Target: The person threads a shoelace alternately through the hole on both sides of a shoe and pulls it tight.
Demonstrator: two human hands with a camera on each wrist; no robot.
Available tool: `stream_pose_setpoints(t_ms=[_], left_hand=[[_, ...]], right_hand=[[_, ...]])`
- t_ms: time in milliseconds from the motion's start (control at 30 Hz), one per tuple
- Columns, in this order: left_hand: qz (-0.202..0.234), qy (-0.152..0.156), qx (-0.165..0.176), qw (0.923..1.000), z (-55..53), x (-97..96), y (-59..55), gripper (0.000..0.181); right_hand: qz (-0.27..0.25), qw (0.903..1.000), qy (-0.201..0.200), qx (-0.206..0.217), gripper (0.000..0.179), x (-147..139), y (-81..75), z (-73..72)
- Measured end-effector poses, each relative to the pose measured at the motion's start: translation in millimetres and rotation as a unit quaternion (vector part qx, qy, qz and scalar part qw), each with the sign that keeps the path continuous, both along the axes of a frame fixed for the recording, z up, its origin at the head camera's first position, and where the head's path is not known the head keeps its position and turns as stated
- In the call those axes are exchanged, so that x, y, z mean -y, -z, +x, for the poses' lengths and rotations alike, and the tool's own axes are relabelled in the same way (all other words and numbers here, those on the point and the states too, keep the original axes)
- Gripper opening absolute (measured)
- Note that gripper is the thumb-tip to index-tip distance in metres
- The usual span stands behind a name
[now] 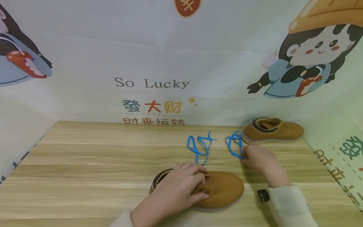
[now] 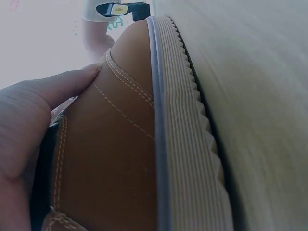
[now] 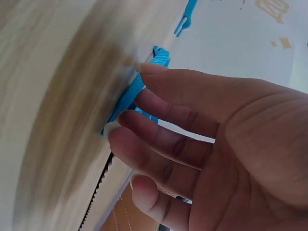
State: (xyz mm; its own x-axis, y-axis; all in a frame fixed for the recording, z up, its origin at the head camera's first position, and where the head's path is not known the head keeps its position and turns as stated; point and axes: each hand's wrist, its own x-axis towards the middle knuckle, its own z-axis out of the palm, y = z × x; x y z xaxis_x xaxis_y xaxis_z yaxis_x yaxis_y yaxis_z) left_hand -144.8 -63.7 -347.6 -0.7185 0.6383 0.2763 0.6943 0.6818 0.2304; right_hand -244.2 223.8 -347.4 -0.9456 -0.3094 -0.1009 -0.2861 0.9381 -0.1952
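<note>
A tan leather shoe [image 1: 227,189] with dark eyelets lies sideways at the front of the wooden table, toe to the right. My left hand [image 1: 181,186] grips it over the eyelet flaps, the thumb [image 2: 72,84] pressing on the near side; its fingers partly cover the shoe's opening. No lace shows in the shoe's visible eyelets. My right hand [image 1: 259,160] reaches to a bundled blue shoelace [image 1: 233,145]. In the right wrist view, its fingers are loosely bent around part of the flat lace [image 3: 125,98], with a gap between thumb and index finger.
A second tan shoe [image 1: 283,132] stands at the back right, beside the bundled lace. Another blue shoelace [image 1: 199,148] lies loosely looped behind the front shoe. A printed cloth [image 1: 158,56] with cartoon figures hangs behind the table [image 1: 93,176].
</note>
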Motion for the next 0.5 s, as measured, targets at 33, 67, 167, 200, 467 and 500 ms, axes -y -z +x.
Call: stream_pose_setpoints(t_ms=[33,67,167,200,467,500], left_hand=[[-0.001,-0.001,0.001,1.0000,0.1,0.0,-0.2,0.021],[-0.003,-0.001,0.000,1.0000,0.3,-0.1,-0.4,0.021],[-0.008,-0.003,-0.001,1.0000,0.7,-0.6,-1.0,0.021],[-0.009,-0.004,-0.002,1.0000,0.7,-0.8,-1.2,0.021],[-0.015,-0.006,-0.002,0.9999,0.9,-0.9,-1.6,0.021],[-0.016,-0.006,0.000,0.9999,0.8,-0.7,-1.5,0.021]], right_hand=[[0.000,1.0000,0.000,0.003,0.013,0.6,0.7,-0.2],[-0.001,1.0000,0.000,0.007,0.011,1.2,1.0,-0.2],[0.000,0.9999,-0.001,0.010,0.012,2.6,2.2,-0.1],[0.001,0.9999,-0.003,0.010,0.013,2.8,2.5,-0.2],[-0.016,0.9995,-0.025,0.005,0.011,5.0,3.7,1.8],[-0.022,0.9993,-0.028,0.002,0.010,5.5,2.9,2.1]])
